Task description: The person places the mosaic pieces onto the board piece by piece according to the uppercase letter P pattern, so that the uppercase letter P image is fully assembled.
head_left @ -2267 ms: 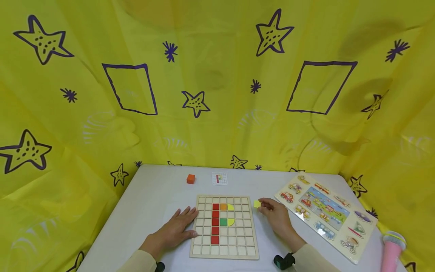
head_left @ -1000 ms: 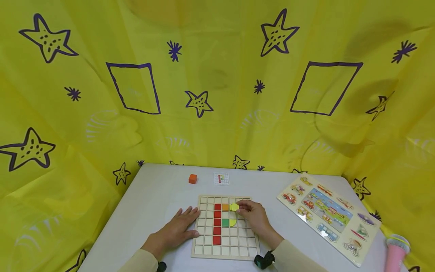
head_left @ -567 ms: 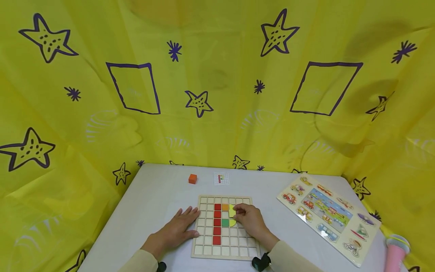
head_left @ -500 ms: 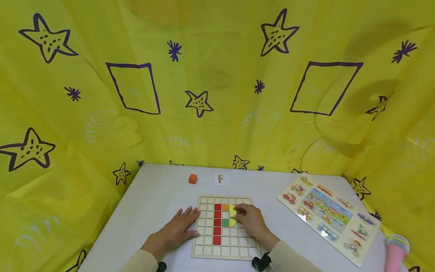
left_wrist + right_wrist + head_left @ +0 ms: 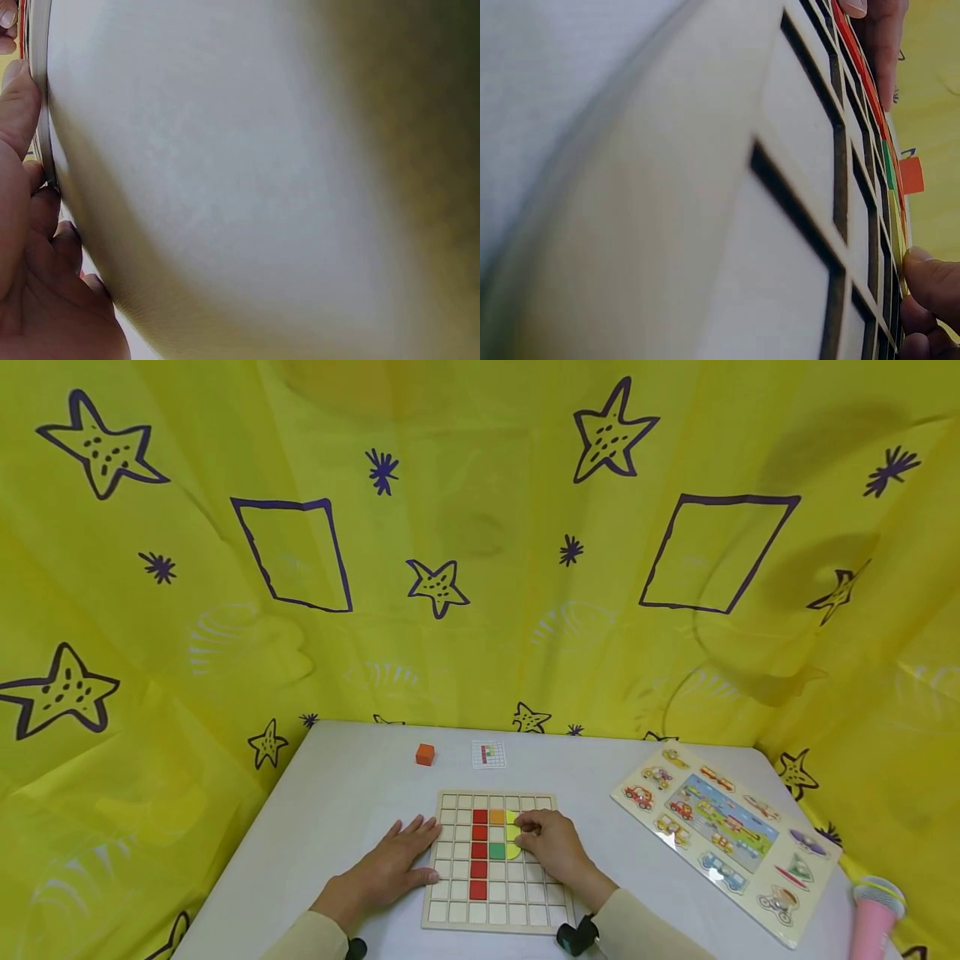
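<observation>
A wooden grid board (image 5: 495,914) lies on the white table (image 5: 337,810). It holds a red column (image 5: 477,852), an orange square (image 5: 496,817), a green square (image 5: 496,851) and yellow half-rounds (image 5: 513,852). My right hand (image 5: 523,833) pinches a small yellow piece (image 5: 512,832) down in the cell between the half-rounds. In the right wrist view its fingertips (image 5: 928,279) sit at the board (image 5: 802,150) surface. My left hand (image 5: 397,864) lies flat on the table, fingers (image 5: 15,97) against the board's left edge (image 5: 41,90).
An orange cube (image 5: 425,754) and a small pattern card (image 5: 488,754) sit behind the board. A vehicle peg puzzle (image 5: 723,831) lies to the right, with a pink object (image 5: 870,918) at the table's near right corner. Yellow star-printed fabric (image 5: 480,568) surrounds the table.
My right hand carried the yellow piece from the table right of the board onto the grid and lowered it into the cell between the half-rounds. The left hand stayed put.
</observation>
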`<control>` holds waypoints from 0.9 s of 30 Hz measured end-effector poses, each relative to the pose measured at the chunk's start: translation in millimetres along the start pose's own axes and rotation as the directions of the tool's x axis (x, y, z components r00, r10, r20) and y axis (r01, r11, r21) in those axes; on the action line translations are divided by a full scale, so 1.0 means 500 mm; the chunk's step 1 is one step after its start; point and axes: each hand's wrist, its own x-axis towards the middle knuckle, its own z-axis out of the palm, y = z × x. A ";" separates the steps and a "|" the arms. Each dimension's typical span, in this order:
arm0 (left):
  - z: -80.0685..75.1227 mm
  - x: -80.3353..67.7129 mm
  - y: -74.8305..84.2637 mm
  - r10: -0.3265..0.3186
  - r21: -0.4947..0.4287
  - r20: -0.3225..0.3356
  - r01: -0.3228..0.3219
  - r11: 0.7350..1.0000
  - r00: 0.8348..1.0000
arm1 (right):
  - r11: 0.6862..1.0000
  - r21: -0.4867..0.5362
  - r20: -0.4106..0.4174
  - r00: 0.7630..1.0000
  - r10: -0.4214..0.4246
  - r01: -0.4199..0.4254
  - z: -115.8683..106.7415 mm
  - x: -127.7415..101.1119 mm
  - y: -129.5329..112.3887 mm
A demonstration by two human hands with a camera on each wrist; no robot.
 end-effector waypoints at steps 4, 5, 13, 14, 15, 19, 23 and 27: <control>0.002 -0.001 0.000 -0.009 -0.006 0.002 0.009 1.000 1.000 | 1.000 -0.006 0.001 1.000 0.005 -0.005 0.000 0.000 0.000; 0.002 -0.002 0.001 -0.010 -0.007 0.002 0.010 1.000 1.000 | 1.000 -0.007 -0.001 1.000 0.000 0.000 0.001 -0.001 0.001; 0.001 -0.002 0.003 -0.016 -0.006 0.007 0.016 1.000 1.000 | 0.999 0.035 -0.021 1.000 0.008 -0.007 0.004 -0.001 0.008; 0.001 -0.002 0.003 -0.016 -0.006 0.007 0.016 1.000 1.000 | 0.999 0.047 -0.023 1.000 0.014 -0.013 0.003 -0.001 0.008; 0.000 -0.001 0.003 -0.018 -0.005 0.008 0.018 1.000 1.000 | 0.998 0.058 -0.025 0.999 0.023 -0.021 0.003 -0.001 0.008; -0.001 -0.002 0.003 -0.023 -0.010 0.013 0.023 1.000 1.000 | 0.992 0.112 -0.033 0.998 0.057 -0.053 0.000 0.002 0.011; -0.002 -0.004 0.003 -0.025 -0.021 0.019 0.025 0.999 1.000 | 0.986 0.148 -0.053 0.995 0.090 -0.082 -0.001 0.003 0.016; -0.004 -0.007 0.004 -0.032 -0.018 0.024 0.032 0.999 0.999 | 0.981 0.176 -0.084 0.992 0.096 -0.080 -0.002 -0.001 0.016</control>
